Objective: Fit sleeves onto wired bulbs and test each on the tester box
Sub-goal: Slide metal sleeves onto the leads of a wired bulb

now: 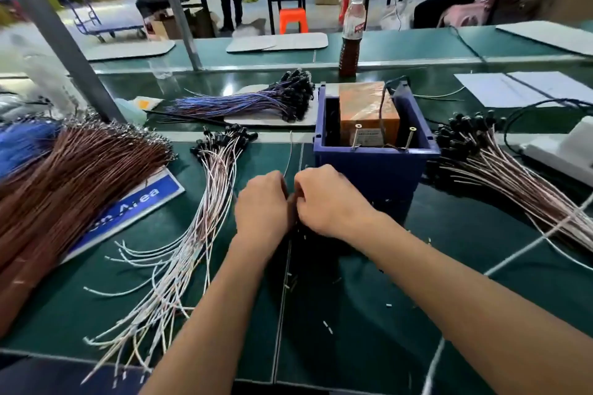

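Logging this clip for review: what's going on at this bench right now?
A person works at a green bench, both hands together just in front of the blue tester box. The left hand and right hand have curled fingers meeting on something small; what they hold is hidden. A thin wire rises from between them. Bundles of wired bulbs lie to the left and right, with a brown wire pile further left.

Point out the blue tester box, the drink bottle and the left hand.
blue tester box (369, 170), head view, front wall.
drink bottle (349, 51), head view, dark lower body.
left hand (261, 202), head view, back of hand.
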{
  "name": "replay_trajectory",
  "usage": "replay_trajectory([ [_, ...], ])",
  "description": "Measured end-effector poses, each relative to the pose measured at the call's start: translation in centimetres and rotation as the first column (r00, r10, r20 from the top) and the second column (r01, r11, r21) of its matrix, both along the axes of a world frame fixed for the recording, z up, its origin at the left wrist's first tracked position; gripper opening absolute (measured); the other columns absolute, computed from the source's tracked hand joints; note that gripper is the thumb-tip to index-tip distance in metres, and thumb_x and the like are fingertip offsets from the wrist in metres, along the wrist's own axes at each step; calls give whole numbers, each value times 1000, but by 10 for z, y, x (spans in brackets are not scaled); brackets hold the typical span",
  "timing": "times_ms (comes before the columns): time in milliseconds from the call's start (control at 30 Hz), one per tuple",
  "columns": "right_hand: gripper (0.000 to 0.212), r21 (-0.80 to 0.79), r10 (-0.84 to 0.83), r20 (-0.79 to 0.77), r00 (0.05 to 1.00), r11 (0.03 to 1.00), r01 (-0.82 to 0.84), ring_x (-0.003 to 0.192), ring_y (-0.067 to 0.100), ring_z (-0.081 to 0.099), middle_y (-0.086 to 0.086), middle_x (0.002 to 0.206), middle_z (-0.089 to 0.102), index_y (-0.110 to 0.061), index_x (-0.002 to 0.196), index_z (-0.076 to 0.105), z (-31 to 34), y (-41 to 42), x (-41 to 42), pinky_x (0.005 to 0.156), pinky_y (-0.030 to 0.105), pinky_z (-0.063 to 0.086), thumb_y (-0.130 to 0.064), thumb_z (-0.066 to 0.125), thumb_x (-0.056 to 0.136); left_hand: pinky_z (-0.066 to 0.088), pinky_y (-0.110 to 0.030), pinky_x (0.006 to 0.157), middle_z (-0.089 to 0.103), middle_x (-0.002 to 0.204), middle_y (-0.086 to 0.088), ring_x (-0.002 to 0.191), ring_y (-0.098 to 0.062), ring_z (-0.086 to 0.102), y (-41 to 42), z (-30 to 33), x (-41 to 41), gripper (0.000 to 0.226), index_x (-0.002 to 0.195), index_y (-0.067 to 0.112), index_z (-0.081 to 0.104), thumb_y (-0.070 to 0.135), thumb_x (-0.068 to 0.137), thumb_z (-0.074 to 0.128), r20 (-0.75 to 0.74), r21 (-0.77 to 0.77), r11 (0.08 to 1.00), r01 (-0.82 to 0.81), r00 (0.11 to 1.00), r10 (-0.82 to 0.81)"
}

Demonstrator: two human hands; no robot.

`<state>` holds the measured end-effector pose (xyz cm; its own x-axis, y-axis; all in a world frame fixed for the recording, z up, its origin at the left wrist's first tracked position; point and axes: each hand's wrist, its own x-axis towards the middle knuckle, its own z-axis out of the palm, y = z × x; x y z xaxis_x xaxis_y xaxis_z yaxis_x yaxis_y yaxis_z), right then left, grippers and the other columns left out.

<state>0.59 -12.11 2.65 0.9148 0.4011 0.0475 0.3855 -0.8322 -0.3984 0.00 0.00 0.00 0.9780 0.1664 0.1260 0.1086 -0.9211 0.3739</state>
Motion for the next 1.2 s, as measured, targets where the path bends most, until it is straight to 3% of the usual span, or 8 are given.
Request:
replay_trajectory([
  [100, 15, -125, -1, 137, 991, 992, 18, 90, 36, 71, 12, 98, 66, -14, 108, 60, -14, 9, 11, 67, 35, 52, -8, 52, 96, 48, -36, 73, 67, 92, -8, 94, -38, 66, 7, -4, 10, 6, 90, 18, 62, 24, 91, 61, 27, -42, 999, 15, 1000, -14],
  [233, 30, -170, 116, 126, 985, 981, -94, 92, 41, 71, 13, 109, 69, -15, 121, 52, -30, 11, 14, 70, 41, 53, -3, 48, 94, 37, -33, 65, 57, 71, 0, 81, -35, 61, 16, -11, 13, 19, 71, 19, 47, 12, 85, 57, 29, -120, 992, 41, 999, -38],
  [367, 21, -90, 155, 165, 974, 986, -142, 90, 39, 65, 6, 108, 61, -19, 114, 52, -38, -3, 10, 70, 39, 46, -10, 49, 96, 50, -35, 71, 70, 79, 0, 82, -27, 65, 21, -16, 10, 10, 82, 18, 67, 8, 82, 65, 103, -228, 972, 58, 994, -35],
  [567, 15, 35, 342, 363, 867, 924, -380, 82, 30, 58, 7, 108, 53, -9, 107, 63, -39, -20, -1, 69, 45, 56, -16, 62, 94, 54, -34, 73, 69, 73, 6, 75, -20, 67, 25, -22, 10, 14, 81, 20, 72, 6, 80, 70, 130, -312, 949, 34, 991, 7],
  [800, 26, 56, 430, 309, 849, 882, -467, 108, 23, 55, 6, 118, 56, -15, 107, 73, -39, -20, -3, 85, 45, 57, -36, 77, 92, 53, -32, 76, 67, 73, 7, 75, -19, 66, 28, -17, 12, 21, 80, 23, 71, 2, 85, 70, 160, -458, 887, -56, 977, 144],
  [933, 35, 69, 474, 241, 847, 862, -502, 111, 24, 54, 5, 118, 56, -19, 110, 76, -38, -14, -6, 89, 47, 54, -47, 79, 88, 52, -30, 76, 67, 72, 11, 71, -10, 64, 28, -13, 10, 25, 77, 27, 68, 3, 84, 69, 221, -515, 854, -79, 950, 221],
  [1133, 28, 77, 527, 188, 829, 834, -547, 115, 26, 51, 7, 122, 59, -17, 112, 76, -35, -4, -11, 95, 46, 48, -34, 79, 91, 44, -10, 65, 65, 71, 13, 64, 5, 59, 28, -8, 8, 26, 75, 27, 68, 3, 85, 69, 262, -586, 806, -83, 922, 285],
  [1200, 23, 57, 526, 182, 831, 838, -543, 116, 26, 49, 6, 122, 59, -16, 110, 76, -34, 0, -11, 93, 46, 48, -30, 77, 92, 44, -12, 66, 66, 73, 12, 65, 6, 60, 29, -7, 8, 22, 77, 24, 71, 4, 85, 69, 259, -610, 788, -87, 918, 302],
])
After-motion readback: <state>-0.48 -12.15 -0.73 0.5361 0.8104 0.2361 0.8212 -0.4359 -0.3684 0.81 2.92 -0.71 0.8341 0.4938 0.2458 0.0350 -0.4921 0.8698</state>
